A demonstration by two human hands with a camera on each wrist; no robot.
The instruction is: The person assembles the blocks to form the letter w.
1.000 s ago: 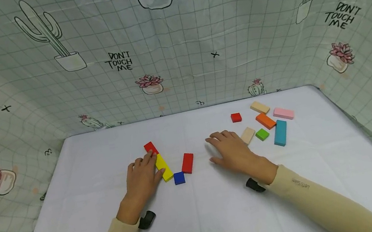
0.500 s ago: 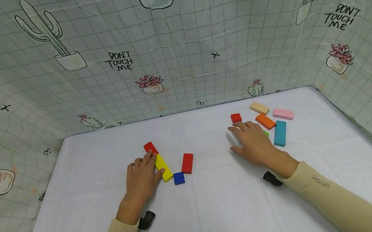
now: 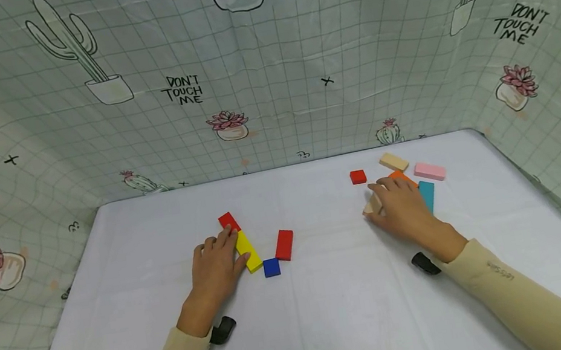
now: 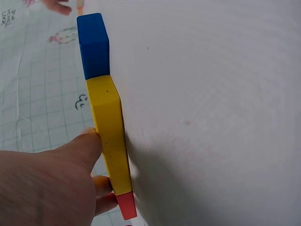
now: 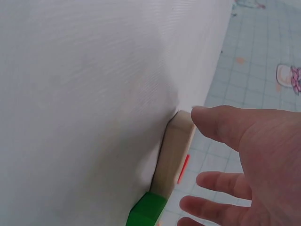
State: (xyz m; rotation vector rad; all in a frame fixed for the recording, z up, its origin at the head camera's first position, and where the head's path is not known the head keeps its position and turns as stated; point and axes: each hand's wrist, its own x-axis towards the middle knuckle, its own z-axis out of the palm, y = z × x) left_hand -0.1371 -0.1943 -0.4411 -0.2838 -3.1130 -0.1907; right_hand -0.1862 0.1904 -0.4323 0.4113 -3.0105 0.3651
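My left hand rests on a yellow block, thumb and fingertips touching its top. Its fingers also reach the end of a red block that joins the yellow one. A blue block stands against the yellow block's near end. In the head view, a second red block lies close to the blue one, tilted. My right hand is over a plain wooden block, fingers spread and thumb at its near end. A green block sits beside that wooden block, hidden under the hand in the head view.
Around my right hand lie a small red block, another wooden block, an orange block, a pink block and a teal block. A patterned cloth rises behind the white table.
My right hand has moved right, from the middle of the table to over the plain wooden block, covering the green block. My left hand has stayed on the yellow block.
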